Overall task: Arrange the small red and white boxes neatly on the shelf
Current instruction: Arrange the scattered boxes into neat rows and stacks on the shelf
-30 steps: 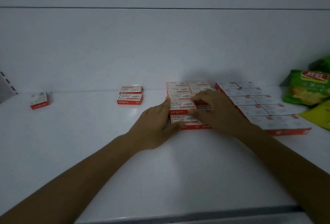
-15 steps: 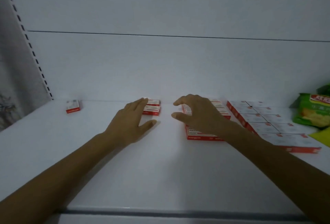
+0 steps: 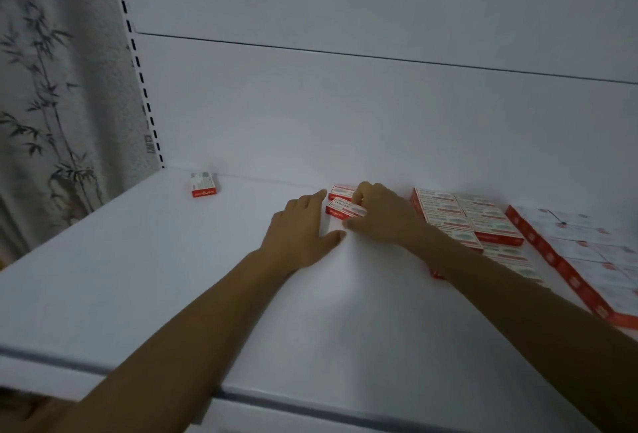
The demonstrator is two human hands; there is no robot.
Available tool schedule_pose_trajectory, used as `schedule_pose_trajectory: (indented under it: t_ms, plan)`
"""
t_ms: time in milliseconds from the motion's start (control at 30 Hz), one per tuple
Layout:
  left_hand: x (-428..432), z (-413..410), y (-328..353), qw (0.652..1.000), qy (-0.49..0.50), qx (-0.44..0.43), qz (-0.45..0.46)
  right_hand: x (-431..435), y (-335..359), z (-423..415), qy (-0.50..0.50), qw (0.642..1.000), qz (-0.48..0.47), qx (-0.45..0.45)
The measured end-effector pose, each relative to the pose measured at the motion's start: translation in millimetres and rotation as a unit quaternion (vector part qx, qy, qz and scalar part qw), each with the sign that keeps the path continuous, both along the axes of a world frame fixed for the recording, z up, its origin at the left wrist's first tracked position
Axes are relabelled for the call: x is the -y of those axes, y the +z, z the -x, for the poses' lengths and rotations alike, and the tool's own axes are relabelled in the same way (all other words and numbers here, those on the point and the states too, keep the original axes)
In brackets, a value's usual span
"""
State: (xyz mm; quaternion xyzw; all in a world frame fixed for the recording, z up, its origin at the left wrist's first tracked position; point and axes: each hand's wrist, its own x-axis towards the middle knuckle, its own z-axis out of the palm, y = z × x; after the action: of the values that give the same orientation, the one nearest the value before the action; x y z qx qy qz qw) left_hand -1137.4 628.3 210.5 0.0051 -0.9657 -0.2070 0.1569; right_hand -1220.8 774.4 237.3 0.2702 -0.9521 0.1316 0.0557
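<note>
Two small red and white boxes lie one behind the other near the back of the white shelf (image 3: 172,277). My right hand (image 3: 383,216) pinches the nearer box (image 3: 343,210) between thumb and fingers; the farther box (image 3: 340,191) sits just behind it. My left hand (image 3: 300,230) rests flat on the shelf just left of them, fingers spread, fingertips by the boxes' left ends. To the right stands a block of the same boxes (image 3: 469,218) in two neat columns. One lone box (image 3: 203,184) lies far left by the back wall.
A second block of larger white-topped, red-sided boxes (image 3: 583,253) fills the shelf's right end. The white back panel (image 3: 345,115) rises behind everything. A slotted upright (image 3: 138,63) marks the shelf's left end, with a bamboo-print wall beyond it.
Both hands have left the two-column block and moved left to the pair of boxes. My right hand has closed on the nearer one. The view has swung left.
</note>
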Motion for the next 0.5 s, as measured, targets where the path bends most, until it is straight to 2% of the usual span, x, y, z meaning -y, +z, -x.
schedule_pose_trajectory:
  t_ms: [133,200,333,433,500]
  plan:
    - [1,2,-1,1.0,-0.01,-0.007,-0.005,-1,1,-5,0.008,1.0,0.022,-0.009]
    - [0,1,1,0.999,-0.002,-0.025,-0.031,-6,4,-14,0.039,0.995,0.062,-0.07]
    - [-12,-6,7,0.984,-0.021,-0.082,-0.159,-25,7,-33,0.09,0.97,0.105,-0.202]
    - [-21,-14,18,0.953,-0.073,-0.104,-0.276,-48,13,-43,0.098,0.96,0.111,-0.24]
    - [-25,-16,28,0.938,-0.114,-0.097,-0.312,-64,19,-49,0.101,0.955,0.111,-0.254]
